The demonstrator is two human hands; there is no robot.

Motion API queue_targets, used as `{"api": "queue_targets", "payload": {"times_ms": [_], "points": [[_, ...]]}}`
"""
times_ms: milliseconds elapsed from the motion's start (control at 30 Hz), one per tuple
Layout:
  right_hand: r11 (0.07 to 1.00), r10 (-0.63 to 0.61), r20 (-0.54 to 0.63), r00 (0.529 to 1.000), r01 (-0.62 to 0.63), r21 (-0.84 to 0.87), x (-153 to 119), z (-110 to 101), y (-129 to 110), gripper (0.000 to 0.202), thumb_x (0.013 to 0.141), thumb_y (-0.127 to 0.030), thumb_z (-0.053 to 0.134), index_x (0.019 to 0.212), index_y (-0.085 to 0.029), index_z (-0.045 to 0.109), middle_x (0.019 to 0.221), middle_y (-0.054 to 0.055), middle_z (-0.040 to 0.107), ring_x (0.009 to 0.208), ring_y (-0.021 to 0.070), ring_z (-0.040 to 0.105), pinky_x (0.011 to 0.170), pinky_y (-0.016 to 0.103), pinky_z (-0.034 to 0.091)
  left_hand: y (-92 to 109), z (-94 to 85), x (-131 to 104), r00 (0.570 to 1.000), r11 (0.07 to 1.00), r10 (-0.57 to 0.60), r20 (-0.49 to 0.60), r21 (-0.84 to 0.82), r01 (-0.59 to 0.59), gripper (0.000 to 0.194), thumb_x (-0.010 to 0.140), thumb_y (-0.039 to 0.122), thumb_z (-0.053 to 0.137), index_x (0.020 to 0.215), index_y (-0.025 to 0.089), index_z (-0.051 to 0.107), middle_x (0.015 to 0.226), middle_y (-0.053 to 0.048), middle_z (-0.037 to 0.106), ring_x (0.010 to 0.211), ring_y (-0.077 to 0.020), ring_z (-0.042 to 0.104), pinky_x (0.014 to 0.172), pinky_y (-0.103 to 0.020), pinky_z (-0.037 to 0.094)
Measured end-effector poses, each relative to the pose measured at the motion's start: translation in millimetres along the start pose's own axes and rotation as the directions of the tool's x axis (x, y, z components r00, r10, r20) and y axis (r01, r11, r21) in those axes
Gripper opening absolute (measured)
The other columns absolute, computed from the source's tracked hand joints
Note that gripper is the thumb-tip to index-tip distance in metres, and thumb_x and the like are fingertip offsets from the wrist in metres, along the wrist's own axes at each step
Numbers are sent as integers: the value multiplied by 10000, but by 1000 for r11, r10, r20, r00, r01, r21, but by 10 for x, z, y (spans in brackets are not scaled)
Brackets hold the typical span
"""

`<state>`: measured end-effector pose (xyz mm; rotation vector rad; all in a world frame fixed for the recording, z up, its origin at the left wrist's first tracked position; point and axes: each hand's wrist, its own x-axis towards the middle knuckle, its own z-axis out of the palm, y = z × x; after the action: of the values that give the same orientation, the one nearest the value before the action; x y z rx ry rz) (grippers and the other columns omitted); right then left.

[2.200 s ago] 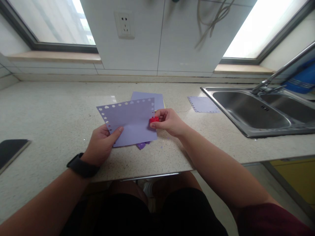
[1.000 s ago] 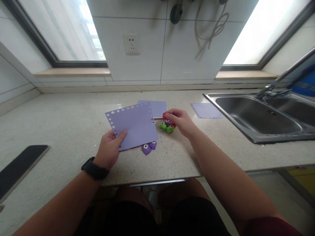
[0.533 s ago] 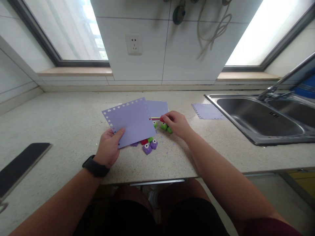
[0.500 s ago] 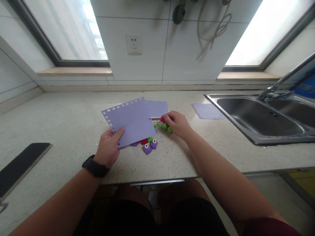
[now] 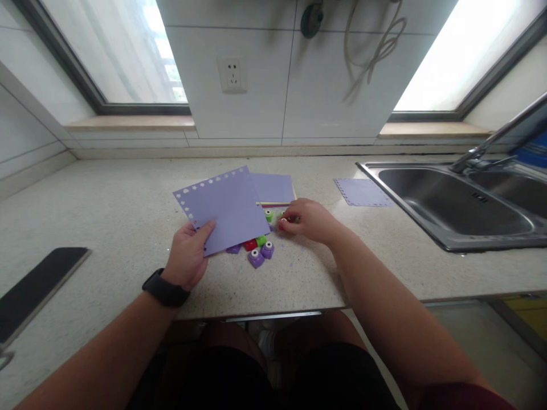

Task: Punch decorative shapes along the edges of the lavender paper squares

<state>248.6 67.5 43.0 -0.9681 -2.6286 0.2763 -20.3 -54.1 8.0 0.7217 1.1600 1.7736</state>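
My left hand [image 5: 188,256] grips a purple sheet of paper [image 5: 224,210] by its lower left corner, thumb on top. Small shapes are punched along the sheet's upper and left edges. Right of it, my right hand [image 5: 310,221] has its fingers closed on a small red craft punch [image 5: 282,224], low over the counter. Green punches beside those fingers are mostly hidden. Below the sheet sit two purple punches [image 5: 256,258], a red punch [image 5: 250,245] and a green punch [image 5: 261,241]. Another green punch [image 5: 268,215] shows at the sheet's right edge.
Behind the held sheet lies a stack of coloured paper [image 5: 273,187]. A second punched purple sheet [image 5: 362,192] lies near the steel sink [image 5: 448,245] on the right. A dark flat board [image 5: 40,285] rests at far left. Tiny paper bits dot the counter [image 5: 307,279].
My right hand has come down and slightly nearer with the red punch, turning it so its white top shows. My left hand and the sheet have barely moved.
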Motion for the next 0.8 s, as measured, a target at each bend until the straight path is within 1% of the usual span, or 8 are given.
{"api": "queue_targets", "payload": {"times_ms": [100, 200, 300, 433, 633, 800], "points": [[1000, -9, 47, 999, 9, 6, -3, -22, -26, 220, 940, -411, 681, 862, -245, 802, 854, 48, 745, 862, 212, 649, 754, 338, 419, -9, -3, 6, 1000, 1000, 3, -4, -3, -3, 409, 747, 304, 900, 1105, 155, 769, 1105, -87, 811, 1053, -269, 758, 1039, -460, 581], [999, 27, 74, 997, -25, -28, -2, -32, -46, 185, 912, -404, 706, 858, -264, 813, 837, 37, 755, 835, 212, 647, 734, 341, 407, -6, -9, 2, 1000, 1000, -2, -1, -7, 2, 394, 757, 290, 894, 1104, 149, 770, 1097, -88, 812, 1043, -265, 761, 1036, -456, 583], [996, 64, 50, 997, -61, -68, 3, -28, -51, 199, 886, -434, 729, 830, -262, 813, 815, 37, 755, 803, 215, 641, 722, 350, 402, -1, -10, -4, 1000, 1000, -8, 2, -10, 8, 390, 764, 286, 888, 1108, 146, 768, 1092, -89, 813, 1019, -260, 766, 1016, -448, 596], [994, 70, 3, 998, -70, -80, 14, -9, -38, 223, 866, -466, 751, 810, -258, 809, 796, 40, 745, 803, 220, 638, 734, 359, 410, 7, 2, -9, 1000, 1000, -18, 10, -11, 18, 393, 755, 288, 895, 1098, 146, 768, 1076, -89, 815, 987, -261, 773, 989, -447, 612], [990, 101, -31, 994, -103, -92, 22, 31, 1, 235, 868, -495, 754, 835, -274, 827, 755, 37, 733, 786, 227, 631, 717, 365, 408, 4, 5, -8, 1000, 1000, -19, 18, 4, 19, 429, 733, 313, 912, 1101, 149, 767, 1081, -100, 813, 991, -278, 774, 958, -463, 624], [983, 121, -55, 991, -127, -130, 29, 58, 47, 238, 862, -497, 763, 828, -270, 822, 780, 44, 756, 804, 243, 637, 723, 378, 405, -14, -17, 10, 1000, 1000, -13, 9, -2, 13, 421, 739, 315, 908, 1101, 153, 769, 1080, -93, 814, 967, -260, 774, 948, -437, 627]]}}
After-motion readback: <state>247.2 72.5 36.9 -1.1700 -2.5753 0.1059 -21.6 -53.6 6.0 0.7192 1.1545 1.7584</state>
